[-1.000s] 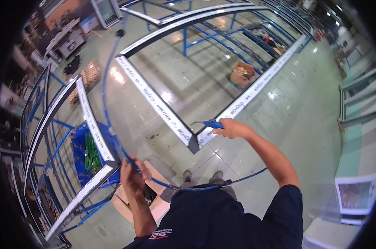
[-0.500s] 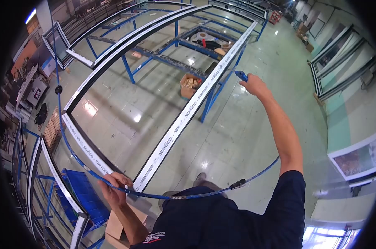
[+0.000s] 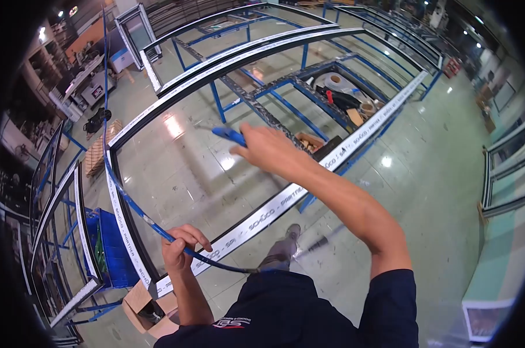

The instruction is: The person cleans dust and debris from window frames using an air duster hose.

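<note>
My right hand (image 3: 262, 148) is closed round a blue air gun (image 3: 229, 136) with a thin nozzle pointing left, held above the opening of a large frame. Near the frame's close corner, my left hand (image 3: 182, 246) has its fingers wrapped round a blue hose (image 3: 137, 211). The hose comes down from the upper left and passes in front of my body. The frame (image 3: 262, 219), dark with white printed film, lies on a blue metal stand (image 3: 218, 101).
Below the frame's far part, a tray holds tape rolls (image 3: 333, 81) and a red-handled tool. At the lower left stand a blue bin (image 3: 114, 249) and an open cardboard box (image 3: 139, 304). More frames (image 3: 514, 165) lean at the right wall.
My right hand has swung left with the air gun, from outside the frame to over its opening. My left hand still holds the hose. The view has turned and shifted.
</note>
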A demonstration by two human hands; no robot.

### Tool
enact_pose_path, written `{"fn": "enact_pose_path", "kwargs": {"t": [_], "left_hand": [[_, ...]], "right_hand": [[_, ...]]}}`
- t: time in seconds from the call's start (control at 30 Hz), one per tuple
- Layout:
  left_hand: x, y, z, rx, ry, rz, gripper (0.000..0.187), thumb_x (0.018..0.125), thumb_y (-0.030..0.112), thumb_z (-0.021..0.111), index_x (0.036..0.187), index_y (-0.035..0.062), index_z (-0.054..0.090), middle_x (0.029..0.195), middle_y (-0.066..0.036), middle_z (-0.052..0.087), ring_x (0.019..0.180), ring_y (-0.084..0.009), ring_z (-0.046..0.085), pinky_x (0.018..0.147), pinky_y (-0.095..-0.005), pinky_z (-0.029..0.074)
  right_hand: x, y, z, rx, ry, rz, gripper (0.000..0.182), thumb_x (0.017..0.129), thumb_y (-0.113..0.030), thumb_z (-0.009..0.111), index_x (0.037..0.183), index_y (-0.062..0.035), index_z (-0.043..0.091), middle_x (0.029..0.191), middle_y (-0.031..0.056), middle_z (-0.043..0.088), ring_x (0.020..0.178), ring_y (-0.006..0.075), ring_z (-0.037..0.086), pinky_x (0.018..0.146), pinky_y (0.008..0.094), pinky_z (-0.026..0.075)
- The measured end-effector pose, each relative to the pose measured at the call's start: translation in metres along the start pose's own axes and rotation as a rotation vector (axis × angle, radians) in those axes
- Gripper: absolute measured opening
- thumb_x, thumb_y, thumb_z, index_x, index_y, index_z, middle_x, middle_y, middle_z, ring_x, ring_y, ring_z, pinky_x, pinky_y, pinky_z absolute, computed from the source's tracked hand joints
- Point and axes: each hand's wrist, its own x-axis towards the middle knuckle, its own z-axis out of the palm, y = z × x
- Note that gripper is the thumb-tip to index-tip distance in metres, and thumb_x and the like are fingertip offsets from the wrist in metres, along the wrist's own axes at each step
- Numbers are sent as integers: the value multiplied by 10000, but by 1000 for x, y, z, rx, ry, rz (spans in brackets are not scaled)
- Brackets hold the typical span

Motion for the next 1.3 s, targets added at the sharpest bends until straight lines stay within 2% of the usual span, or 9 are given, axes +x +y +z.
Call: {"fn": "enact_pose_path", "kwargs": {"t": [0.17, 0.27, 0.37, 0.47, 0.53, 0.67, 0.73, 0.93, 1.3], "left_hand": [[75, -77, 25, -59, 197, 86, 240, 959, 151, 541, 1148, 3, 558, 833, -217, 624, 623, -313, 648, 496, -392, 551], [121, -97, 60, -68, 171, 81, 209, 995, 187, 515, 1121, 24, 550, 803, -161, 580, 586, -265, 581, 474, -373, 524], [149, -123, 83, -130, 137, 58, 262, 1006, 246, 510, 1152, 35, 564, 826, -204, 618, 648, -329, 646, 528, -405, 559], [172, -149, 115, -70, 194, 91, 354, 1027, 371, 475, 1146, 52, 569, 827, -195, 620, 661, -330, 641, 541, -417, 561], [189, -161, 149, -32, 249, 145, 483, 1028, 481, 421, 1093, 29, 576, 798, -150, 586, 623, -275, 578, 499, -382, 516], [207, -202, 210, 36, 403, 217, 561, 1015, 541, 409, 1032, 18, 612, 799, -144, 583, 636, -259, 565, 516, -361, 504], [213, -239, 241, 34, 543, 256, 568, 1024, 537, 373, 1042, 17, 599, 784, -146, 577, 623, -269, 582, 497, -372, 510], [283, -328, 356, 123, 462, 242, 459, 1024, 449, 457, 1054, 12, 594, 823, -144, 564, 641, -251, 579, 527, -342, 535], [454, -477, 451, 249, 333, 278, 382, 997, 397, 546, 914, 27, 584, 763, -152, 541, 602, -234, 540, 472, -324, 520]], "right_hand": [[121, 117, -42, -66, 112, 107, 470, 900, -396, 658, 1068, 31, 552, 970, 258, 678, 931, 438, 657, 829, 518, 512], [157, 196, -79, -90, 117, 170, 485, 901, -393, 659, 1100, 36, 551, 973, 263, 679, 964, 438, 652, 843, 516, 511], [180, 250, -110, -137, 152, 145, 475, 876, -372, 699, 1081, 41, 584, 1019, 262, 688, 1004, 426, 658, 854, 474, 532], [203, 303, -146, -143, 149, 117, 462, 879, -367, 696, 1075, 40, 602, 1032, 261, 687, 1012, 424, 654, 866, 484, 523], [212, 352, -176, -138, 167, 150, 462, 878, -371, 695, 1072, 41, 612, 1041, 262, 685, 1021, 421, 652, 872, 489, 519], [220, 462, -247, -137, 218, 213, 461, 872, -383, 698, 1054, 36, 632, 1059, 265, 681, 1033, 413, 649, 883, 492, 512], [211, 518, -290, -146, 212, 247, 460, 867, -386, 702, 1054, 30, 639, 1059, 264, 683, 1036, 421, 647, 891, 492, 510], [188, 708, -400, -250, 322, 337, 462, 853, -383, 717, 1061, 23, 639, 1051, 258, 688, 1031, 415, 654, 882, 482, 519], [189, 996, -568, -314, 462, 545, 511, 882, -419, 684, 1113, 30, 601, 1100, 266, 671, 1060, 409, 644, 891, 502, 507]]}}
